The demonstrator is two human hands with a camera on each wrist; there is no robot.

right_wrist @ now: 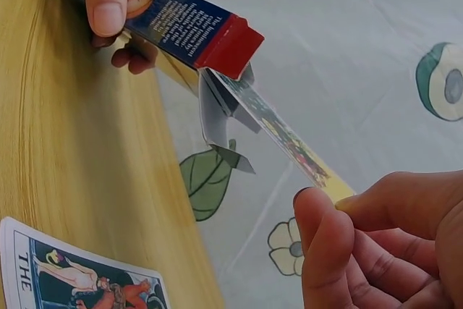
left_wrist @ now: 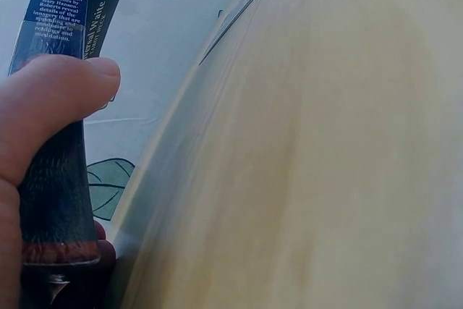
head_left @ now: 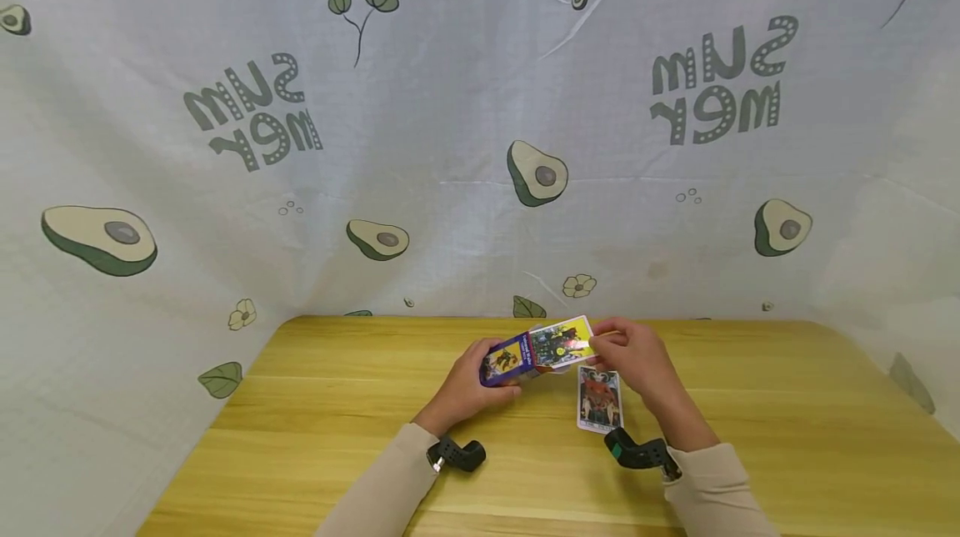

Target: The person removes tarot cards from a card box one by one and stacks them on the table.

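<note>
My left hand (head_left: 467,378) grips a dark blue tarot card box (head_left: 504,360), its thumb (left_wrist: 65,92) lying along one side. The box is tilted, with its red-edged end flap (right_wrist: 230,47) open toward the right. A yellow-topped tarot card (head_left: 561,343) sticks partly out of that open end. My right hand (head_left: 636,358) pinches the card's outer end between thumb and fingertips, as the right wrist view shows. Below it on the table lies another tarot card (head_left: 600,399), face up with a red horned figure. Whether more cards sit inside the box is hidden.
The wooden table (head_left: 337,420) spreads out under both arms. Behind it hangs a white cloth (head_left: 450,103) printed with avocados and lettering, meeting the table's far edge. Black wrist cameras sit on both wrists, the right one (head_left: 636,449) close to the lying card's lower edge.
</note>
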